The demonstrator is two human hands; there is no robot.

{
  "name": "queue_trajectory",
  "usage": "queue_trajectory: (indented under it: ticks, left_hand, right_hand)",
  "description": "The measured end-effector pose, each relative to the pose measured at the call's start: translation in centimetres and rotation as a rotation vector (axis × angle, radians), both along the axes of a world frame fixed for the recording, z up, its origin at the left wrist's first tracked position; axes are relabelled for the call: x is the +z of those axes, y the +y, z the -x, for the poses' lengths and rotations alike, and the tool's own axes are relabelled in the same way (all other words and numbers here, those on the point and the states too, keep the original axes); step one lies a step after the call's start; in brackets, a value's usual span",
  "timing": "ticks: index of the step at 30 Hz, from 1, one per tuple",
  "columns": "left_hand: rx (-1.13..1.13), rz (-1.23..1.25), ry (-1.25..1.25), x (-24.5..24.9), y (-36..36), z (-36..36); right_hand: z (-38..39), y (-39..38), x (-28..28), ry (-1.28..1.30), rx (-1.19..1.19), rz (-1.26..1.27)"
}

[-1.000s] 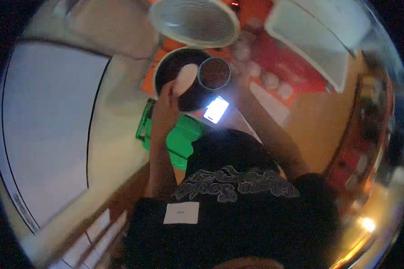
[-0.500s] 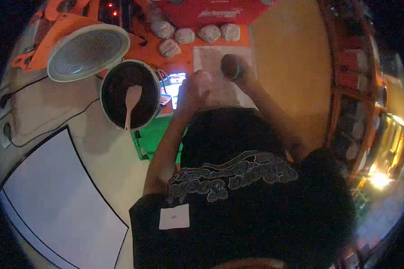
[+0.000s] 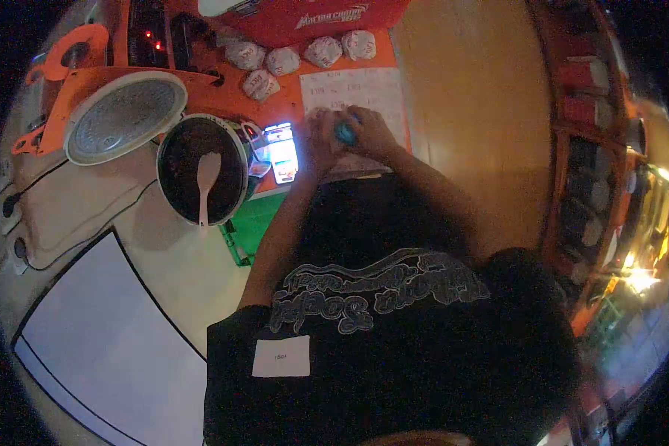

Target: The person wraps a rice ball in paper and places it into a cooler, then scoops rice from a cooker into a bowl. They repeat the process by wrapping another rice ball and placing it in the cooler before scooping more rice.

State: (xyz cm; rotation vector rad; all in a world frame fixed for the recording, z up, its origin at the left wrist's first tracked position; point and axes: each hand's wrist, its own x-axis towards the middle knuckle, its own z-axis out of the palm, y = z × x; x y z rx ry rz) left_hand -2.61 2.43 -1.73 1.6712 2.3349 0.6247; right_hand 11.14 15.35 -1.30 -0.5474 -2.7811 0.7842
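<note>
Right of the round, dark-filled cooking pot, past the lit phone, both hands meet over the white printed paper sheet on the orange desk. The right hand curls around a small teal-rimmed round thing, probably a cup; the left hand is beside it, partly closed, its hold too blurred to tell. A pale paddle leans inside the pot.

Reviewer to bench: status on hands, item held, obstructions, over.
Right hand gripping teal item, mostly hidden; left hand close against it. Both above printed paper. Lit phone near left wrist, not blocking.
</note>
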Motion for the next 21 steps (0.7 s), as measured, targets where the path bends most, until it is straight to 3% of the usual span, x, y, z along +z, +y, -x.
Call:
queue_trajectory:
  ticks: [3,7,9,12,16,19,21]
  left_hand:
    - [-0.058,0.115,0.095,1.7,-0.2,0.4]
    - [0.014,0.059,0.171,2.7,1.5,-1.0]
    - [-0.177,-0.078,-0.053,1.7,2.3,-0.9]
    - [-0.192,-0.030,-0.143,1.4,3.3,-1.5]
    - [-0.162,-0.061,-0.062,1.5,3.9,-1.9]
    - [-0.166,0.085,-0.195,2.3,3.5,-1.8]
    - [-0.197,-0.075,-0.141,2.4,2.9,-2.2]
  right_hand:
    - [-1.4,1.7,1.8,-0.074,-0.059,0.059]
    - [-3.2,2.7,1.7,0.019,-0.011,0.047]
    - [-3.2,2.6,0.5,-0.038,-0.006,0.109]
    - [-3.7,3.1,-0.2,-0.060,0.040,0.130]
    - [-3.6,3.1,-0.8,0.023,0.018,0.162]
    - [-3.5,3.3,-1.3,0.082,0.027,0.111]
    - [-3.4,3.7,-1.4,0.102,0.082,0.086]
